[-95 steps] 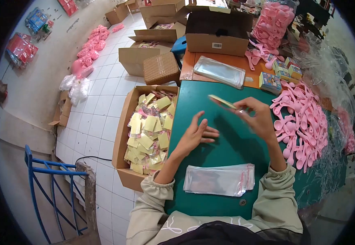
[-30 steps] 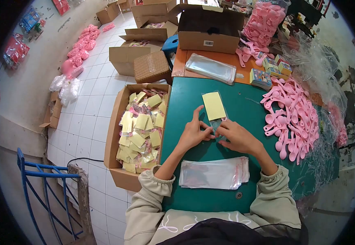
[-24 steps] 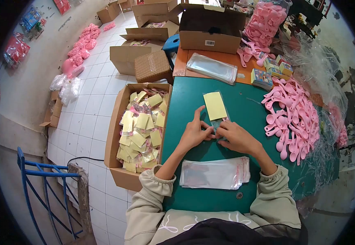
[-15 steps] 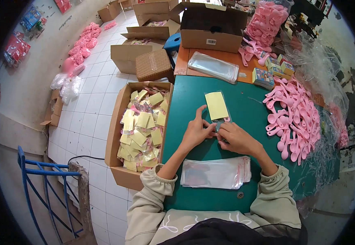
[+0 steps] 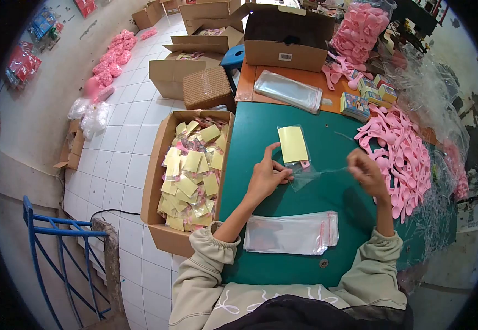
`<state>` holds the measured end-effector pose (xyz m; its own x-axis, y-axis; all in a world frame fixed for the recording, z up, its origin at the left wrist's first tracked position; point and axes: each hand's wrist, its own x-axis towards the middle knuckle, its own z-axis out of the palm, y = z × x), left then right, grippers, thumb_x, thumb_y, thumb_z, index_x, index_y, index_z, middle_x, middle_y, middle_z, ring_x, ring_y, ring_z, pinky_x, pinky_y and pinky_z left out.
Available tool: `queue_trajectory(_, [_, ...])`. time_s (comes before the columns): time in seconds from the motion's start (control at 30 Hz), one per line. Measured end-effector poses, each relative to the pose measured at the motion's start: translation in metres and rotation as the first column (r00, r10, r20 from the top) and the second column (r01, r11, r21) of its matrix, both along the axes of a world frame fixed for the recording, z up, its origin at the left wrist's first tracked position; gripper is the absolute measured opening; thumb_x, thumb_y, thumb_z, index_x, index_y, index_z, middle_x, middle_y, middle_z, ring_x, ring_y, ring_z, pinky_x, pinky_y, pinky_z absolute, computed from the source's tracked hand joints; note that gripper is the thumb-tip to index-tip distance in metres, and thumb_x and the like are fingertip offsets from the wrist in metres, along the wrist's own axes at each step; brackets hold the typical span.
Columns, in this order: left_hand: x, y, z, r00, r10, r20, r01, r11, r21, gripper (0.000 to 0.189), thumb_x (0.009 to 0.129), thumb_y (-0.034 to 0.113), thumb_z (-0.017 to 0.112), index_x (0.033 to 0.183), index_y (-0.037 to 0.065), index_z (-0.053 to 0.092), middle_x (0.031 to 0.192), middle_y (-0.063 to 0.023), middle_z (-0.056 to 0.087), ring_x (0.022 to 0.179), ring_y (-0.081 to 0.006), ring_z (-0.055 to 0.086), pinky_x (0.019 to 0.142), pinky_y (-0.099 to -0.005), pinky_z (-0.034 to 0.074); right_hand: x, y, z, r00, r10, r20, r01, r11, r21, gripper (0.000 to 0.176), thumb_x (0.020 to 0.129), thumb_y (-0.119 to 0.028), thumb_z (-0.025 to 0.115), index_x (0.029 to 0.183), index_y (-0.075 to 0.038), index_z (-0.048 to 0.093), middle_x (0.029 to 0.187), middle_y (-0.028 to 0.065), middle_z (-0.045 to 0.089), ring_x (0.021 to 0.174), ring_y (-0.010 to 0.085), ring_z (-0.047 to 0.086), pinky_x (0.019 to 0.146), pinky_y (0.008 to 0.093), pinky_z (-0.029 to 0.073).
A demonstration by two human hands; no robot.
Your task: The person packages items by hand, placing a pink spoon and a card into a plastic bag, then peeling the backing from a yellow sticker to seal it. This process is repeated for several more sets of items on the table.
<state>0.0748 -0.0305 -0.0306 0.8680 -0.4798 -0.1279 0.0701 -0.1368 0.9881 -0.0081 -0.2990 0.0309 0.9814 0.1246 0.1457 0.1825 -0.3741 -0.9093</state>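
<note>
A clear plastic bag lies on the green table with a yellow card and the pink tip of a spoon in it. My left hand pinches the bag's lower left edge, its index finger stretched up beside the card. Off to the right, my right hand is closed on a thin clear strip that runs back to the bag. Nearer my body lies a stack of empty clear bags. Right of my right hand is a heap of pink spoons.
An open carton of packed yellow cards stands left of the table. At the back are a brown box, a pack of clear sleeves, small card stacks and a bag of pink spoons. Crumpled plastic lies far right.
My right hand has moved away from the bag to the right, drawing out the thin strip. My left hand has stayed at the bag's edge.
</note>
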Motion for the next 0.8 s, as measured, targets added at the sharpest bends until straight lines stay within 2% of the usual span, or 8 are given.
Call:
queue_trajectory(0.17, [0.0,0.001,0.001,0.999,-0.012,0.037,0.009,0.996,0.089,0.055,0.083,0.006,0.064,0.13,0.003,0.037,0.078,-0.0101,0.065,0.073,-0.0159,0.066,0.061,-0.0267,0.056,-0.036,-0.108,0.045,0.938,-0.34,-0.061,0.344,0.936,0.076,0.007,0.08,-0.004,0.056,0.086,-0.004,0.052,0.086,-0.0008,0.049,0.072,0.0059,0.044,0.065,0.0191,0.038])
queue_trajectory(0.23, [0.001,0.001,0.0,1.0,0.023,-0.007,-0.023,1.0,0.014,0.051,0.082,0.008,0.065,0.126,0.001,0.04,0.077,-0.0116,0.065,0.07,-0.016,0.067,0.061,-0.0276,0.056,-0.056,-0.19,0.061,0.959,-0.267,-0.095,0.276,0.956,0.104,0.016,0.082,-0.015,0.062,0.083,-0.007,0.048,0.092,0.0012,0.052,0.07,0.0047,0.047,0.067,0.0191,0.041])
queue_trajectory(0.3, [-0.001,0.0,-0.004,0.999,0.031,-0.025,-0.031,0.999,-0.022,0.049,0.081,0.008,0.065,0.124,0.0,0.043,0.076,-0.0122,0.066,0.07,-0.0157,0.067,0.061,-0.0279,0.056,-0.055,-0.253,0.059,0.808,-0.562,-0.178,0.577,0.815,0.048,0.025,0.077,-0.017,0.069,0.088,-0.006,0.05,0.09,0.0042,0.053,0.069,0.0093,0.051,0.065,0.022,0.043])
queue_trajectory(0.37, [0.001,0.0,-0.006,1.0,0.03,-0.008,-0.03,0.999,-0.026,0.047,0.081,0.007,0.065,0.123,0.0,0.044,0.077,-0.0121,0.065,0.071,-0.015,0.067,0.06,-0.0276,0.056,-0.045,-0.282,0.054,0.619,-0.78,0.093,0.735,0.535,-0.417,0.029,0.075,-0.016,0.07,0.092,-0.006,0.049,0.093,0.0058,0.053,0.076,0.0127,0.052,0.069,0.024,0.044])
queue_trajectory(0.43, [0.001,0.0,0.001,0.998,0.04,-0.044,-0.042,0.999,-0.029,0.046,0.081,0.006,0.065,0.121,0.0,0.045,0.078,-0.0106,0.065,0.073,-0.0147,0.066,0.059,-0.0262,0.056,-0.026,-0.236,0.047,0.641,-0.588,0.492,0.75,0.346,-0.563,0.034,0.073,-0.015,0.071,0.096,-0.006,0.049,0.096,0.0073,0.052,0.082,0.0162,0.053,0.073,0.0261,0.044])
queue_trajectory(0.5, [0.0,0.0,0.001,0.992,0.046,-0.115,-0.054,0.996,-0.072,0.044,0.081,0.006,0.065,0.121,0.0,0.046,0.08,-0.0091,0.064,0.075,-0.014,0.066,0.059,-0.0244,0.055,-0.003,-0.137,0.04,0.75,-0.222,0.623,0.619,0.568,-0.543,0.039,0.071,-0.015,0.072,0.1,-0.006,0.048,0.1,0.0089,0.051,0.089,0.0197,0.054,0.076,0.0282,0.045])
queue_trajectory(0.67, [0.006,0.007,0.009,0.944,0.023,-0.329,-0.117,0.957,-0.267,0.042,0.084,0.007,0.064,0.121,0.003,0.045,0.084,-0.0062,0.063,0.078,-0.0113,0.063,0.062,-0.0199,0.053,0.017,0.056,-0.001,0.953,0.107,0.283,0.102,0.767,-0.634,0.062,0.061,-0.017,0.077,0.112,-0.007,0.043,0.11,0.0161,0.046,0.102,0.033,0.051,0.081,0.0361,0.046])
queue_trajectory(0.8, [0.008,0.016,0.012,0.917,0.022,-0.398,-0.17,0.924,-0.341,0.039,0.086,0.008,0.062,0.12,0.003,0.044,0.086,-0.0064,0.063,0.079,-0.0121,0.064,0.064,-0.0198,0.052,0.044,0.082,-0.037,0.849,0.183,0.495,0.236,0.707,-0.666,0.038,0.067,-0.007,0.072,0.1,-0.005,0.053,0.103,0.0142,0.051,0.09,0.0323,0.057,0.075,0.0401,0.048])
